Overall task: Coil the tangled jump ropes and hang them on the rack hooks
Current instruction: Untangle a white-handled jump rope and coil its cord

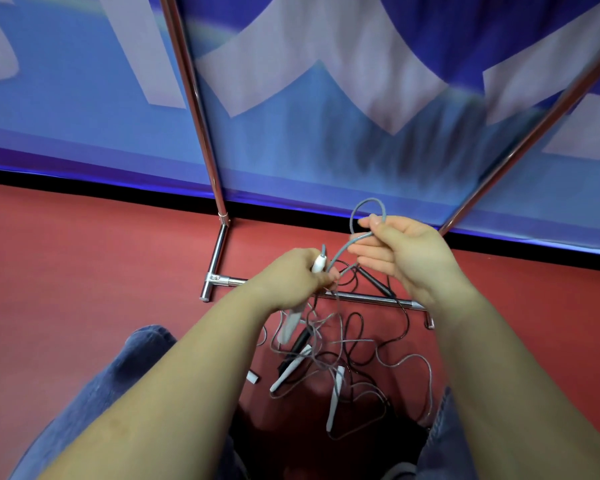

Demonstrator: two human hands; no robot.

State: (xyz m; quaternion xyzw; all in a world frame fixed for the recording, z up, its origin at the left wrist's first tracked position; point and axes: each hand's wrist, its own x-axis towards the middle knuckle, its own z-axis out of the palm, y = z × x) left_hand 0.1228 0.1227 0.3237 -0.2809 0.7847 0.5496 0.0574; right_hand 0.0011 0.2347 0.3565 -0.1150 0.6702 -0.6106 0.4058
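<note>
Rope (355,237) between both grips

Ropes (329,358) on floor (84,258) — rack (219,258) behind.

We see a red floor (84,271) running up to a black strip (118,190) at the foot of a blue banner (291,150) printed with large pale shapes (326,64). At the lower edges of our view sit knees in blue denim (94,393), one at each side.
</note>
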